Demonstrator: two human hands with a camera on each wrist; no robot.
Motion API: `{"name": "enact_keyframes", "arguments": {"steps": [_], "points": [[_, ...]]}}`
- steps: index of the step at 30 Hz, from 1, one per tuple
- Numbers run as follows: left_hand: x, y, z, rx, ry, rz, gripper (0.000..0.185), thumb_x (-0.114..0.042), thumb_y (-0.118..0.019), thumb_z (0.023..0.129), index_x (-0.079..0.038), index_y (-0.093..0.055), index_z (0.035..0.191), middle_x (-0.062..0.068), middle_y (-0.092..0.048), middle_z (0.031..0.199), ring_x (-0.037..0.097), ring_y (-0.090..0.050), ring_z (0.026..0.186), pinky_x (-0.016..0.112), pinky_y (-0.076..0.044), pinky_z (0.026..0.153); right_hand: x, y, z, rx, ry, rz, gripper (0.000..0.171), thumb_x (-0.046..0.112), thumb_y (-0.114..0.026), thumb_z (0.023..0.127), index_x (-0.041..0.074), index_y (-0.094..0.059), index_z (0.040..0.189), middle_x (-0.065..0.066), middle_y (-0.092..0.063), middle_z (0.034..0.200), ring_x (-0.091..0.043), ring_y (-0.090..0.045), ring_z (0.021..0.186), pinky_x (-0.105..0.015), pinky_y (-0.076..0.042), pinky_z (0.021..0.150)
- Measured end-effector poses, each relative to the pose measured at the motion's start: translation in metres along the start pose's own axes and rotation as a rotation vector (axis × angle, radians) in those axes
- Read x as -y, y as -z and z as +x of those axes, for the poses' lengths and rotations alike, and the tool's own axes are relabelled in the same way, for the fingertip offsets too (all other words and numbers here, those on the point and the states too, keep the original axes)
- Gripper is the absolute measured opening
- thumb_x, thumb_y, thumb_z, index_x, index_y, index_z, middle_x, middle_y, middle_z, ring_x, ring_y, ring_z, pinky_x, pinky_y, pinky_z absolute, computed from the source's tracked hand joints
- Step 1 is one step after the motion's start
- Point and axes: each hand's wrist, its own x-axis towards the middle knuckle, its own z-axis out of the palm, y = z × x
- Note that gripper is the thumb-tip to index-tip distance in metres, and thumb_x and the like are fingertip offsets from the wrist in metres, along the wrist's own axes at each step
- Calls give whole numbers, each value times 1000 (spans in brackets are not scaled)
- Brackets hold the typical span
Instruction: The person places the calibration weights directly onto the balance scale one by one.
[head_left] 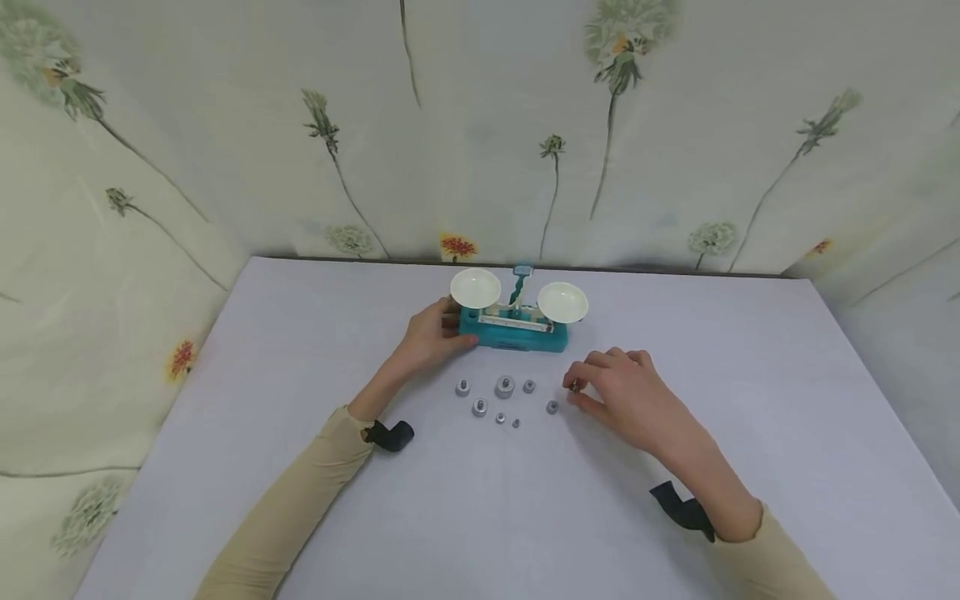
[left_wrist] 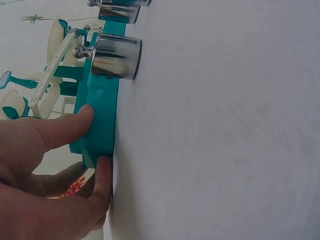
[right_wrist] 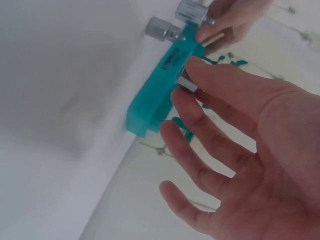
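Left hand [head_left: 429,336] steadies the teal plastic balance scale [head_left: 514,327] at the table's back; right hand [head_left: 626,392] pinches a small silver metal weight [head_left: 574,387]. Next, I'd guess: careful lift onto a pan.

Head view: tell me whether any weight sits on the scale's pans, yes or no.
No: both white pans of the scale show bare, and the weights lie on the table in front.
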Motion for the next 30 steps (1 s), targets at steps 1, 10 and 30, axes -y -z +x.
{"name": "enact_keyframes", "arguments": {"steps": [1,10,30], "points": [[0,0,0,1,3,0,66,-16,-79,99,1,-49,155,24,-59,155,40,-64,140,49,-56,116,1,2,1,-9,4,0,16,18,-87,92,22,-80,106,7,-76,95,-25,-67,99,-65,-49,98],[-2,1,-2,10,17,-13,65,-15,-78,99,1,-48,155,24,-57,156,41,-63,140,50,-56,117,4,25,4,-104,1,9,15,17,-84,94,21,-81,109,4,-77,101,-27,-67,101,-64,-48,97],[-1,-1,-3,0,13,-15,65,-16,-79,99,0,-49,154,24,-59,153,41,-64,138,49,-57,115,-1,29,25,-249,16,25,19,20,-80,99,15,-79,117,-4,-75,105,-27,-68,99,-59,-49,98]]}}
